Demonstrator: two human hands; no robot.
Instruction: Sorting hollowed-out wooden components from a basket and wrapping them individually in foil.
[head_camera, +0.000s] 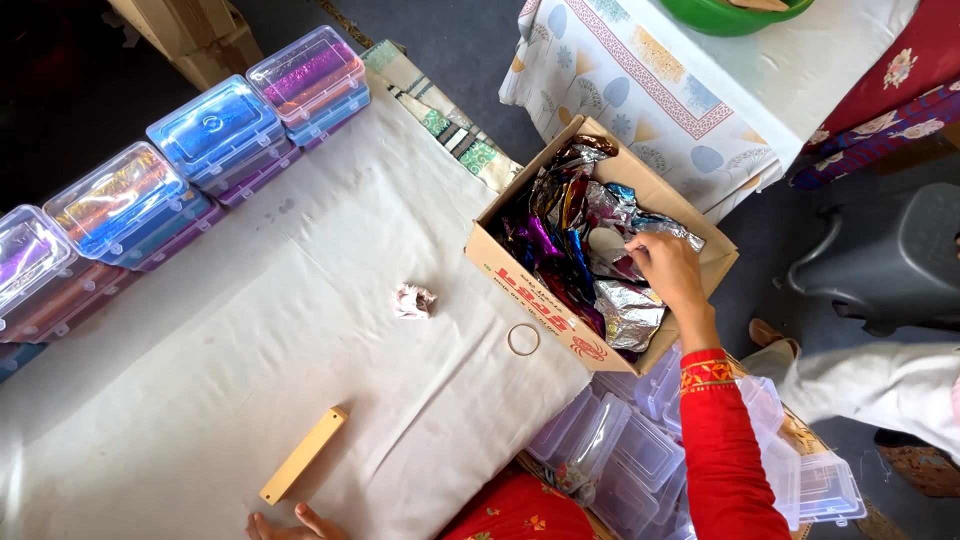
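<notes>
- Here, along the far left edge of the pale sheet-covered table (200, 400), clear lidded boxes (115, 205) sit in stacked pairs, each showing glittery colour inside: blue, gold, purple. They look lined up as sorted stock, set apart from the open middle of the sheet.
- Lower down, a flat yellowish wooden block (303, 455) lies at a slant on the sheet, just above the left hand (290, 525).
- That left hand shows only as a few fingertips at the bottom edge, lying flat on the sheet, seemingly resting there; whether it holds anything I cannot tell.
- Near the middle, a small crumpled scrap of foil (414, 301) lies alone, well apart from the boxes.
- Just right of it, a thin ring (523, 339) lies flat beside the wall of the cardboard box (520, 275).
- The cardboard box sits at the table's right edge with its flaps open, and it is full of crinkled foil sheets (575, 235) in silver, purple and blue.
- The right hand (668, 268), in a red sleeve, reaches down into the box from the right, thumb and fingers pinched on a silver piece of foil at the top of the heap.
- Below the box, empty clear plastic containers (640, 450) are piled loosely beside the person's lap.
</notes>
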